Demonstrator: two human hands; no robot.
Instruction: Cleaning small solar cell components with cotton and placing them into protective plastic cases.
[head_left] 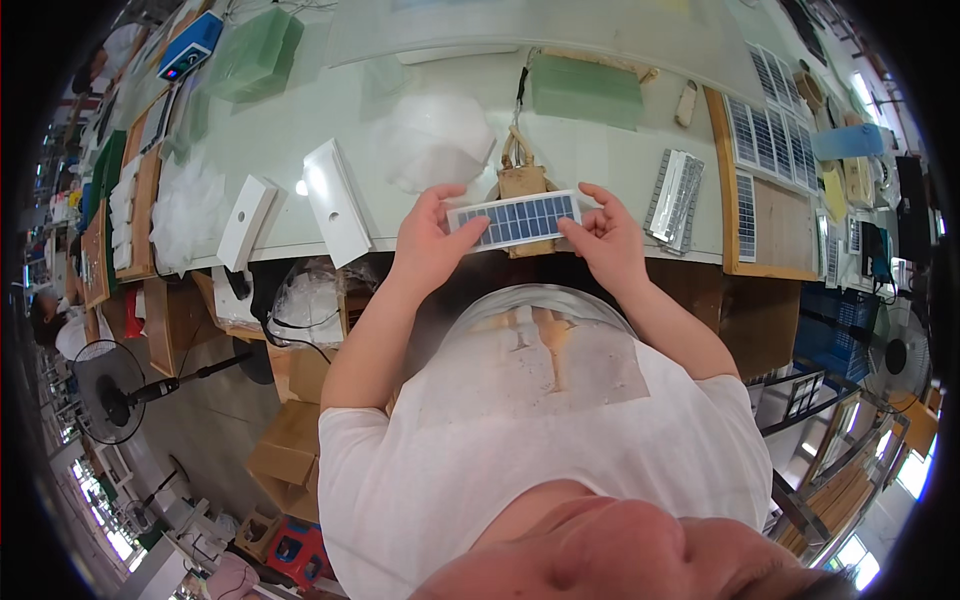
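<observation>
Between my two hands is a small white-framed solar panel (515, 220), its blue cells facing up. My left hand (432, 232) grips its left end, thumb lying on the cells. At the right end, my right hand (606, 236) pinches the frame between thumb and fingers. Behind the panel, partly covered by it, sits a brownish block-like fixture (521, 183) with cords at its top. A clump of white film or foam (436, 140) lies just beyond my left hand. To the right of my right hand is a stack of silvery strips (677, 200).
White housings with a round hole (335, 202) stand at the left on the table. Green blocks (586, 92) sit at the back. A wooden tray of solar panels (769, 140) is at the right. A blue box device (191, 46) is far left; a fan (112, 400) stands behind.
</observation>
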